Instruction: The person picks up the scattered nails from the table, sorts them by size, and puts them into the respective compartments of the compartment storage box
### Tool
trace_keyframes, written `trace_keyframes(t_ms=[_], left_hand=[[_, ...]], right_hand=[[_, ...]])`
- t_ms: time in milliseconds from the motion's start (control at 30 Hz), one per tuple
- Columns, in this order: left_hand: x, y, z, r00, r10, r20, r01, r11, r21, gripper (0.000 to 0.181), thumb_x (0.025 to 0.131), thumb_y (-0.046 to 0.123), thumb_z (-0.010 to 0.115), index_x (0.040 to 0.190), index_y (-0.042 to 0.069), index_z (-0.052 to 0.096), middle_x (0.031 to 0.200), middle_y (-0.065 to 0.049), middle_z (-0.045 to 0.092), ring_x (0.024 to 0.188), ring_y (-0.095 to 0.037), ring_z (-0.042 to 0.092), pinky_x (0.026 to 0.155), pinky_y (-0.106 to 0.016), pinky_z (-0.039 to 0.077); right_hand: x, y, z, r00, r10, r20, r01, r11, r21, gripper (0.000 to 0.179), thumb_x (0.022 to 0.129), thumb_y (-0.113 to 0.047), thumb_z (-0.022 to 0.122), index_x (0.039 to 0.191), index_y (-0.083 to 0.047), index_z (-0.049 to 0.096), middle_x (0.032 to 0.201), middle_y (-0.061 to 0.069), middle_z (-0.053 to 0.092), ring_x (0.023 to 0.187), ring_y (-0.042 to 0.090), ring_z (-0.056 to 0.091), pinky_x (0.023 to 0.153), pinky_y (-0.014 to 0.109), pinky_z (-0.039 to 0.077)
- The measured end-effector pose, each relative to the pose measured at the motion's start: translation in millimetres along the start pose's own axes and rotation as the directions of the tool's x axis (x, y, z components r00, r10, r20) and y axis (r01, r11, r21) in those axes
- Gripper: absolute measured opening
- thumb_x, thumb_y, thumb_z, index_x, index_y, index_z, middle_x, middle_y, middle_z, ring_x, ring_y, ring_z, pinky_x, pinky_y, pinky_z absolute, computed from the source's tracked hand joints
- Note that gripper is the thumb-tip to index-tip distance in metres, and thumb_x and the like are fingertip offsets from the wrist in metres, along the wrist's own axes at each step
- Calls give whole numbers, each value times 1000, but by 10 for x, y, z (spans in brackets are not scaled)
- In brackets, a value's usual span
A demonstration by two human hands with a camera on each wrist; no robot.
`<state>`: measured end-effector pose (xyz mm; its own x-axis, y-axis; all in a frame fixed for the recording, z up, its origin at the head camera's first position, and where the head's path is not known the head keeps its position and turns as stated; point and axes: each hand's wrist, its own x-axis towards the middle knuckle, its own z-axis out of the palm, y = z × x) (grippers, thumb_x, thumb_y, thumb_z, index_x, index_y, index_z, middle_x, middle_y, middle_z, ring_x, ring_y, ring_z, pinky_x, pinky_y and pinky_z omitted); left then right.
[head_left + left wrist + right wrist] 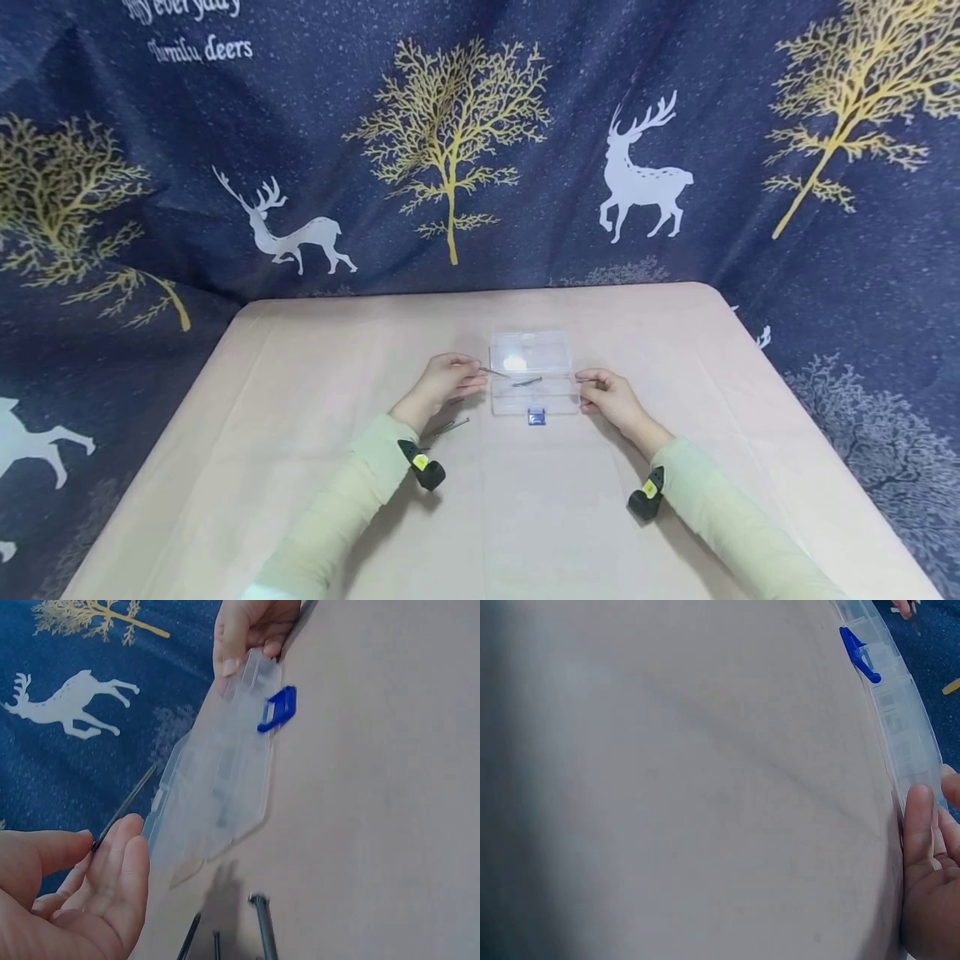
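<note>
Worktop: covered in smooth pale beige, rounded far corners, reaching well out on every side of the clear box. Beyond the box, past the worktop's far edge, a dark blue cloth hangs, printed with white deer, yellow trees and lettering; it runs down both flanks too.

Box lies on the worktop, its lid raised at the far side. Blue latch at its near edge. Dark slender nails inside; count unclear through the plastic.

Left hand, just left of the box: thumb and fingers pinch one nail, tip towards the box. Right hand grips the box's right end, thumb and fingers either side, hiding that end. Thin dark streak by its fingers; cannot tell what.

Loose nails, at least three, on the worktop left of the box and nearer the person, partly behind the left wrist in the head view. Black device on the left cuff, another on the right; pale sleeves.
</note>
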<state>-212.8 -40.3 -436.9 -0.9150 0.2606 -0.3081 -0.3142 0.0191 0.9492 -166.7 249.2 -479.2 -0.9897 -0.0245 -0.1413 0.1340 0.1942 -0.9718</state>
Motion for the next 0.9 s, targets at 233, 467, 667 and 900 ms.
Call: trace_keyframes(t_ms=[233, 467, 667, 900], left_hand=[[47, -19, 173, 1000, 9, 13, -9, 1000, 3, 28, 94, 1, 53, 118, -13, 52, 112, -31, 63, 94, -29, 70, 85, -33, 55], [106, -14, 322, 1000, -5, 8, 5, 999, 36, 29, 94, 2, 54, 119, -11, 53, 110, -28, 64, 92, -27, 70, 82, -32, 56], [171, -24, 417, 1000, -16, 12, 16, 998, 60, 28, 93, 4, 55, 118, -9, 55, 109, -26, 66, 92, -26, 70, 80, -29, 56], [198, -39, 488, 1000, -16, 23, 14, 994, 106, 25, 93, 4, 56, 116, -7, 56, 106, -24, 67, 92, -25, 70, 80, -29, 56]], right_hand=[[-10, -6, 11, 1000, 8, -2, -8, 1000, 5, 38, 91, 2, 53, 125, 17, 45, 88, 5, 65, 64, 3, 59, 61, 18, 55], [1, 16, 16, 1000, 6, -1, -6, 1000, 13, 38, 90, 2, 53, 124, 17, 46, 87, 4, 64, 64, 3, 59, 61, 18, 55], [11, 29, 16, 1000, 16, -11, -16, 1000, 7, 37, 90, 2, 53, 124, 16, 47, 89, 7, 65, 64, 4, 59, 61, 19, 55], [20, 35, 13, 1000, 18, -15, -18, 1000, -2, 37, 90, 2, 53, 124, 15, 47, 90, 7, 65, 65, 4, 59, 61, 18, 55]])
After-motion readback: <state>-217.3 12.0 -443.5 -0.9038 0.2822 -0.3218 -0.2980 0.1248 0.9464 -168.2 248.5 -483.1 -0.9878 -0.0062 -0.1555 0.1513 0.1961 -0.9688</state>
